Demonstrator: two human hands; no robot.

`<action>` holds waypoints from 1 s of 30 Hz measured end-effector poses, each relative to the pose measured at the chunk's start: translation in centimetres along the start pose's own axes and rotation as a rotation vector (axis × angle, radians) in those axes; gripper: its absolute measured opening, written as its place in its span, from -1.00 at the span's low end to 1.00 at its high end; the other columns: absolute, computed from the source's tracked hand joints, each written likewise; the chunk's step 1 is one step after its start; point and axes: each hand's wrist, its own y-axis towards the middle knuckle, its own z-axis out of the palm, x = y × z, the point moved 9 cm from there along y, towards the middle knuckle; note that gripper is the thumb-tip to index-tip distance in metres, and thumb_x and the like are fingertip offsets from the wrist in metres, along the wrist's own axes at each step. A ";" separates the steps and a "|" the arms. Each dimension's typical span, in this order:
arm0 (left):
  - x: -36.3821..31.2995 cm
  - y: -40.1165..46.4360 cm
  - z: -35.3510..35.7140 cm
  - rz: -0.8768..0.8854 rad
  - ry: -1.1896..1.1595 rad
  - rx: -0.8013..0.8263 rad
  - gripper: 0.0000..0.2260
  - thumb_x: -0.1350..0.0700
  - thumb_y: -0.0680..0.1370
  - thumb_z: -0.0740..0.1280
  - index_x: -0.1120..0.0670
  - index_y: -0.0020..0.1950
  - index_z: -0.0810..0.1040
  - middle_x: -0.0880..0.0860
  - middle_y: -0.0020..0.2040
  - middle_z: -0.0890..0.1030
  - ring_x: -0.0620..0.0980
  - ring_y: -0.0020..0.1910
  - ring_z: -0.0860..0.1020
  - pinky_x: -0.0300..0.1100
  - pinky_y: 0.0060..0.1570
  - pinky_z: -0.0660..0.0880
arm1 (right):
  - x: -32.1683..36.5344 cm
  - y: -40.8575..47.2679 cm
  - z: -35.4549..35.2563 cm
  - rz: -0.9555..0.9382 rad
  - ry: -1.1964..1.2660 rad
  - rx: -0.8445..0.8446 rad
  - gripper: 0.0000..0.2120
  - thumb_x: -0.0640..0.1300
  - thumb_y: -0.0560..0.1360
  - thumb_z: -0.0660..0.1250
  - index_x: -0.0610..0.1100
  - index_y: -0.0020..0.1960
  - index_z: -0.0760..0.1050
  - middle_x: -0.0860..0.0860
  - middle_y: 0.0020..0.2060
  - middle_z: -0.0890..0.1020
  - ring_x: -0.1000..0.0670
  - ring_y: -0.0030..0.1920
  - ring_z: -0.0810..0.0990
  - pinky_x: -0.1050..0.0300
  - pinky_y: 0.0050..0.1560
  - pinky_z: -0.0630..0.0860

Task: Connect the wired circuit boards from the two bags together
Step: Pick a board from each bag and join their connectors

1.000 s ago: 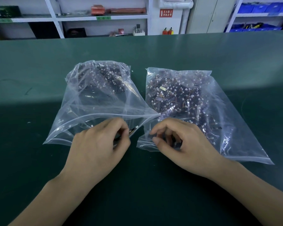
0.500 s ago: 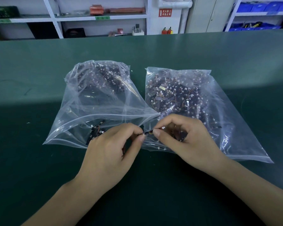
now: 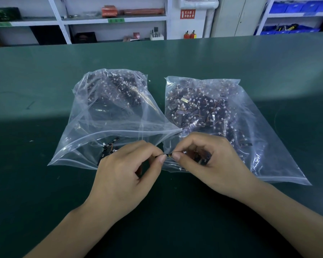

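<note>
mating step | left hand [image 3: 125, 175] and right hand [image 3: 209, 161] each pinched on a small connector [image 3: 168, 155] at 6 o'clock of the bags [image 3: 119, 108] | ends to be aligned squarely before pressing

Between the thumb tips, only a sliver of a small dark part [image 3: 168, 155] shows, too small to tell whether two pieces are joined there. The left hand [image 3: 127, 175] covers whatever its curled fingers hold, and it hides the near end of the loose boards [image 3: 110, 144] at the left bag's [image 3: 108, 116] six o'clock edge. The right hand [image 3: 211, 164] masks the right bag's [image 3: 250, 131] mouth at seven o'clock. Inside both bags, the heaped pieces blur behind wrinkled plastic; no single board reads clearly. Both forearms run off the bottom edge.
</note>
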 end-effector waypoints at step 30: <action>0.3 0.2 -1.0 -0.018 -0.049 -0.071 -0.90 0.13 0.62 0.40 -0.02 -0.07 0.67 -0.18 -0.21 0.54 0.00 -0.29 0.52 -0.13 -0.30 0.43 | 1.3 0.1 0.4 -0.204 -0.423 0.122 -0.62 -0.08 0.43 0.61 -0.01 0.21 0.63 0.21 0.05 0.60 0.11 -0.04 0.57 0.15 0.09 0.55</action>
